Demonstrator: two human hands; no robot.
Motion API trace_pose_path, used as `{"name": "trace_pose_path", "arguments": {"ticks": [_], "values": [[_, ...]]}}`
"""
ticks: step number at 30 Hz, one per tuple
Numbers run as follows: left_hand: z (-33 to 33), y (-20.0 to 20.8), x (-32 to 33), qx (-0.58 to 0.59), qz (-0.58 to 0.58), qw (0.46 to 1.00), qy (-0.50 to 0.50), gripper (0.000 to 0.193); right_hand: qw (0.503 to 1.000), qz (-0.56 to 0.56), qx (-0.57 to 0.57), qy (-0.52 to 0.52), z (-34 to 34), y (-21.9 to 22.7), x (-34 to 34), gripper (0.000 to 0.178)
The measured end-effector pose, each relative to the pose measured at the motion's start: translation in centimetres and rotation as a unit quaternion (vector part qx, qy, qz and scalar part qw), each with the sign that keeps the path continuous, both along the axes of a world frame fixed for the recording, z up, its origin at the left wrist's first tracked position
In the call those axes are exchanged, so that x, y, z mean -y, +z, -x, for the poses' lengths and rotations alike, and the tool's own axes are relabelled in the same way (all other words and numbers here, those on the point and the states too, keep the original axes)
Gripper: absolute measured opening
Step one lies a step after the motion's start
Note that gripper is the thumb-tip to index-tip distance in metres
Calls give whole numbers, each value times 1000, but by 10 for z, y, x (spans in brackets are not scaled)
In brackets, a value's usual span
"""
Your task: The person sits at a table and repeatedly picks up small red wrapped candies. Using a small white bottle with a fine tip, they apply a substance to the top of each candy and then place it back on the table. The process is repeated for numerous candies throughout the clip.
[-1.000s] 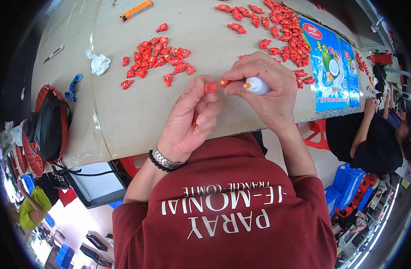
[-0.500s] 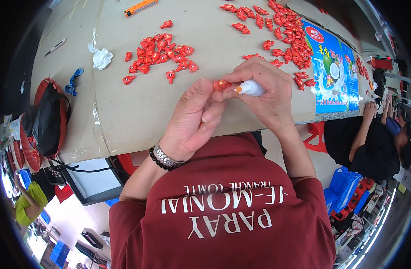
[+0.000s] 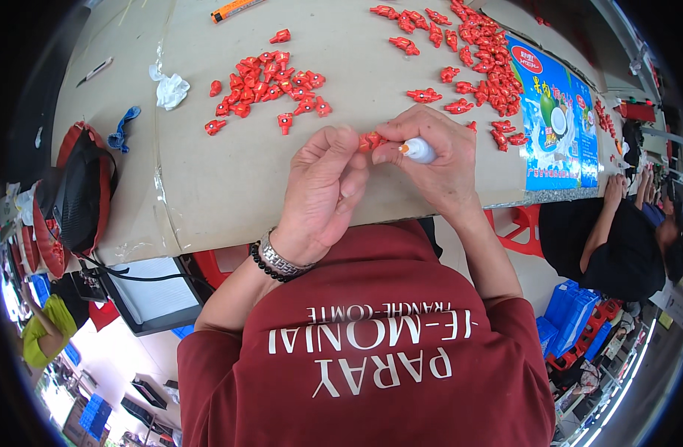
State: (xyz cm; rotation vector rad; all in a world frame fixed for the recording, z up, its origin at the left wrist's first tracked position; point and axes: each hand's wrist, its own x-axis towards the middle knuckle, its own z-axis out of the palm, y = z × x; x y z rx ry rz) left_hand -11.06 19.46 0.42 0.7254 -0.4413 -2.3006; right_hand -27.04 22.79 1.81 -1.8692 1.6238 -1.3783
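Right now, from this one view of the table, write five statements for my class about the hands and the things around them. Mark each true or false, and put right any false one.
1. The right hand holds a white bottle with an orange tip. True.
2. The left hand lies flat on the table. False: the left hand has curled fingers, its thumb and forefinger at a small red piece.
3. The larger pile of red pieces lies beside a blue printed sheet. True.
4. The left wrist is bare. False: it wears a silver metal band and a black beaded bracelet.
5. A crumpled white wad lies left of the smaller cluster of red pieces. True.
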Motion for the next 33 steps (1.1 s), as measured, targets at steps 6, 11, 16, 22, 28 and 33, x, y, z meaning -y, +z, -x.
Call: {"name": "trace_pose_path", "arguments": {"ticks": [6, 11, 16, 22, 28, 33], "values": [[1, 5, 2, 23, -40, 999, -16, 25, 994, -96, 45, -11, 3, 6, -4, 24], [0, 4, 2, 11, -60, 998, -22, 24, 1000, 7, 9, 0, 4, -1, -1, 25], [2, 6, 0, 33, -21, 999, -7, 22, 999, 27, -19, -1, 3, -2, -2, 25], [3, 5, -2, 37, 56, 998, 12, 20, 1000, 4, 11, 23, 3, -3, -3, 25], [4, 4, 4, 82, 65, 994, -15, 22, 999, -10, 48, 18, 5, -12, -1, 25], [-1, 12, 8, 114, 46, 991, -45, 18, 998, -5, 60, -17, 1, -19, -4, 25]]}}
